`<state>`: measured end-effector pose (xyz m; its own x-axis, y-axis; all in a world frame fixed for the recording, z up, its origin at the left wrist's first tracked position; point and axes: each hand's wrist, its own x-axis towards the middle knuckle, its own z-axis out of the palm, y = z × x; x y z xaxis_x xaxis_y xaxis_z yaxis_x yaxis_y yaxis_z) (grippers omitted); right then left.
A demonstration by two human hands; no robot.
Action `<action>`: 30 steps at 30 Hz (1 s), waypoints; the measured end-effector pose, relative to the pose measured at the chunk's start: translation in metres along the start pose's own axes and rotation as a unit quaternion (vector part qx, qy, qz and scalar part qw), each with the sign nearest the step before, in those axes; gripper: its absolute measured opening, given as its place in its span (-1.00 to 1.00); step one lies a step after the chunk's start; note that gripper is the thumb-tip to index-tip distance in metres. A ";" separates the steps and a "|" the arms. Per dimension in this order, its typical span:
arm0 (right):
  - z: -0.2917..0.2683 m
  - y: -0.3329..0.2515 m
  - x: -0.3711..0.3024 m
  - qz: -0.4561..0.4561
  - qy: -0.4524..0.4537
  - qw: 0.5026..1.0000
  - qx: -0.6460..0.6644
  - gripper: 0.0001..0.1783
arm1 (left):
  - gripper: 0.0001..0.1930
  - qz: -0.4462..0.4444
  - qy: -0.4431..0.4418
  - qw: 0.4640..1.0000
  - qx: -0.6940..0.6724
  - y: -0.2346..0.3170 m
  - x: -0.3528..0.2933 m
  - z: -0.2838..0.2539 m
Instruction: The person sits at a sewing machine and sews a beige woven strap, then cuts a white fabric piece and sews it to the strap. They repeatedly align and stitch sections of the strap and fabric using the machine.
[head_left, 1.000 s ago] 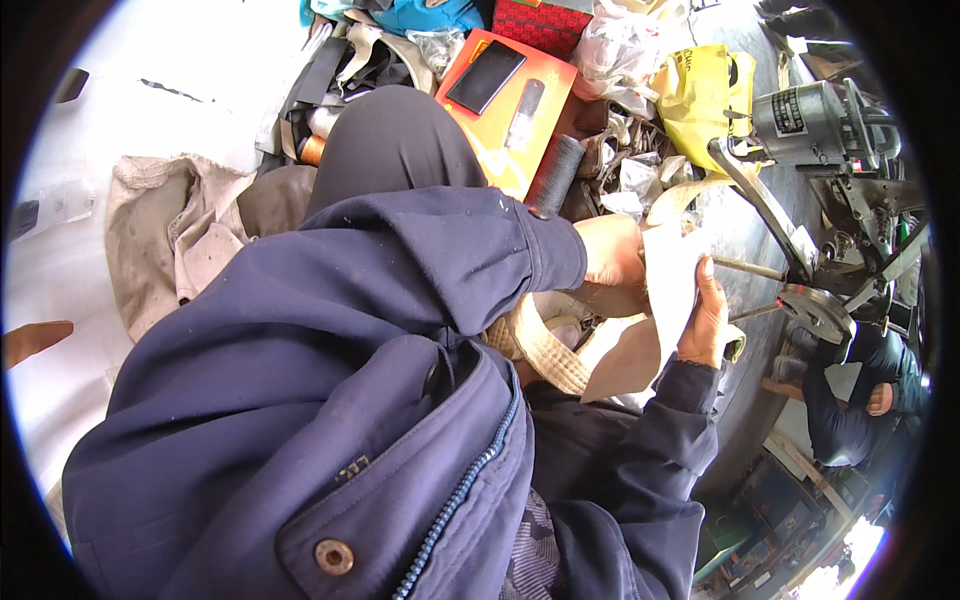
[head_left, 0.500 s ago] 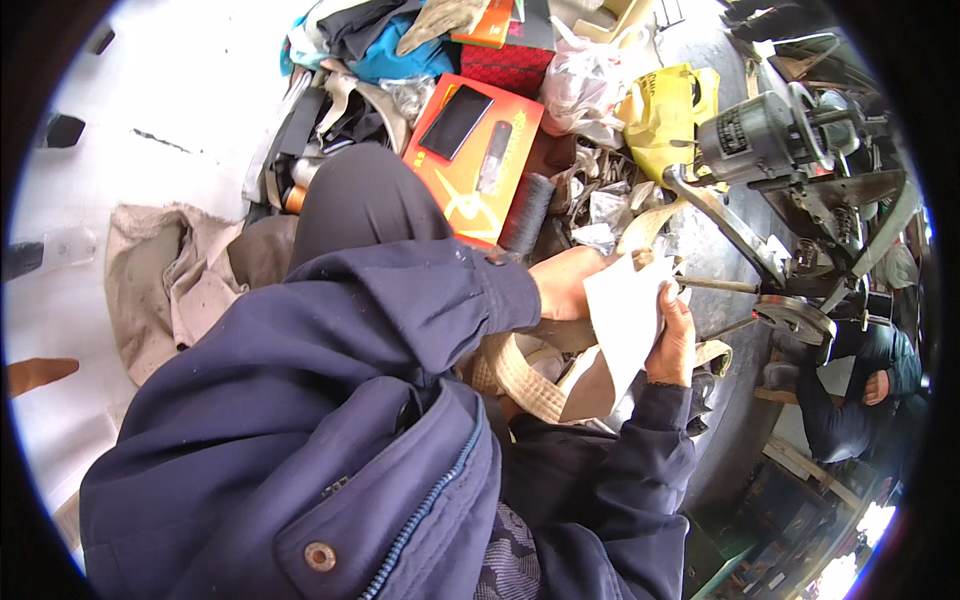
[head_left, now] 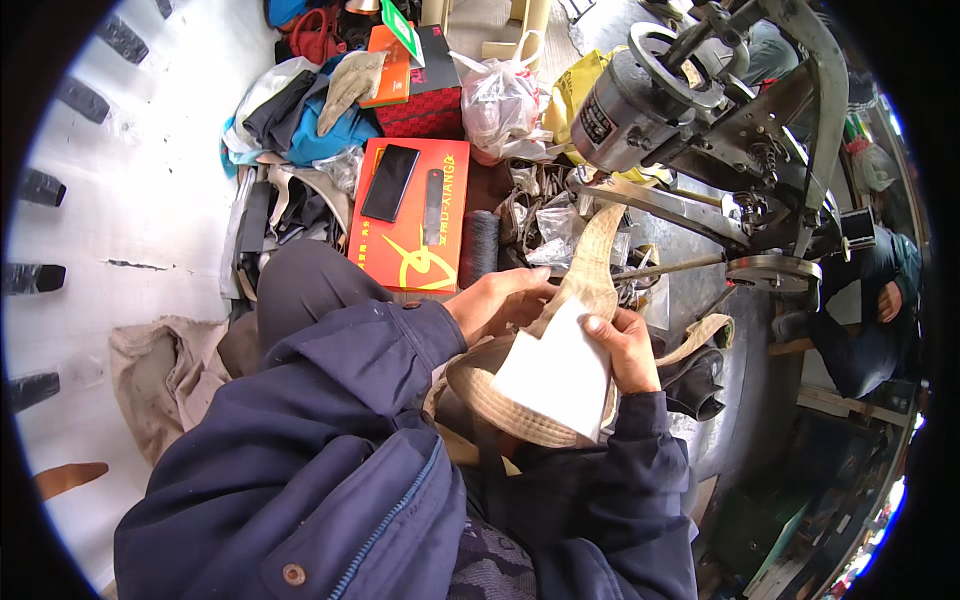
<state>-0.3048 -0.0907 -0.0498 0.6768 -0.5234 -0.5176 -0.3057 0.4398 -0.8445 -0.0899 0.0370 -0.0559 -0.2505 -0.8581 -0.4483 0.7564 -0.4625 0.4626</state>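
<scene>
A beige band (head_left: pixel 598 240) with many rows of stitching curves through my hands, its narrow end pointing up and away. A white sheet-like piece (head_left: pixel 555 372) lies flat against it and covers part of its face. My right hand (head_left: pixel 630 348) grips both from the right, its thumb pressed on the white piece's upper corner and the fingers behind. My left hand (head_left: pixel 503 303) is closed at the band's left edge, fingers bent and partly hidden by it. A wide stitched loop of the same beige work hangs below, over my lap.
A hand-cranked sewing machine (head_left: pixel 690 130) stands at the right, its long arm reaching toward my hands. Beyond my left hand lie a red box (head_left: pixel 412 225) with a phone (head_left: pixel 391 184) on it and a dark thread spool (head_left: pixel 480 247). Another person's hand (head_left: pixel 889 301) shows far right.
My view has shifted, so the box and machine sit elsewhere in it. The white piece now lies flatter on the stitched band, whose narrow end stands more upright between my hands.
</scene>
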 end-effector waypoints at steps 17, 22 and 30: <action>0.017 0.005 -0.003 -0.021 0.047 0.996 -0.069 -0.42 | -0.55 0.090 -0.015 0.967 0.239 -0.015 0.029 -0.013; 0.025 0.010 -0.006 -0.065 0.059 0.996 -0.007 -0.34 | -0.45 0.076 -0.062 0.982 0.163 -0.010 0.027 -0.007; 0.022 0.006 -0.008 -0.060 0.070 0.994 0.054 -0.35 | -0.35 0.052 -0.095 0.979 0.171 0.001 0.019 -0.005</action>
<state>-0.2972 -0.0680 -0.0482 0.6026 -0.6695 -0.4345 -0.1490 0.4405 -0.8853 -0.0907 0.0211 -0.0676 -0.3146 -0.9158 -0.2495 0.5449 -0.3895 0.7426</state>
